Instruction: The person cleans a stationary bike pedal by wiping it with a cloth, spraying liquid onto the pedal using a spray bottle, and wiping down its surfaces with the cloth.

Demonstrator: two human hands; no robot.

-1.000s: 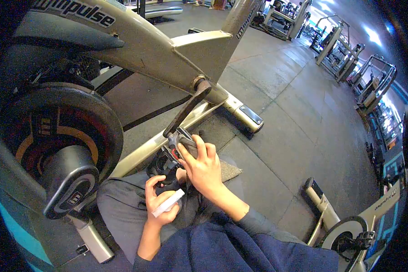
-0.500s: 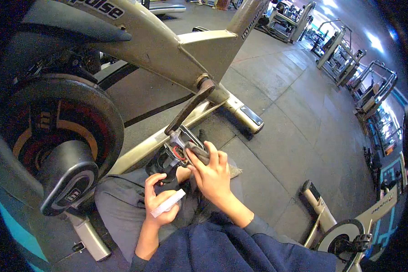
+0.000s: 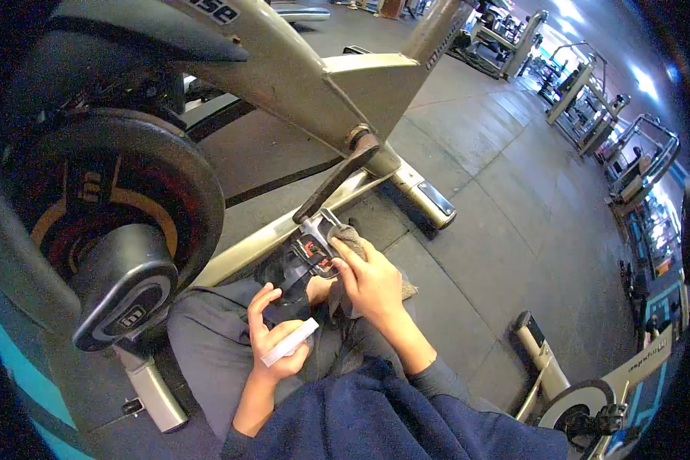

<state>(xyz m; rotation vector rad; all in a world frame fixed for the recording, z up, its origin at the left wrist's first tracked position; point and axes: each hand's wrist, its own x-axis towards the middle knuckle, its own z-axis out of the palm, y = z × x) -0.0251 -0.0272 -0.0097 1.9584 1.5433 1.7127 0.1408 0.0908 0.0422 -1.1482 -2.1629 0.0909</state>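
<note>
My right hand presses a grey-brown cloth against the side of a bike pedal. The pedal has a metal cage with red parts inside and hangs from a dark crank arm. In my left hand is a small white rectangular block, held across the palm by curled fingers; its kind is unclear. The raised index finger of that hand is beside a black pedal strap; whether they touch is hard to tell.
The exercise bike's pale frame stands over my lap, with its black flywheel on the left. A floor foot lies beyond the pedal. Another bike is at lower right. Gym machines line the far right.
My right hand and the cloth have shifted slightly along the pedal, uncovering more of its red inside. The left index finger has straightened near the strap. The view has moved slightly.
</note>
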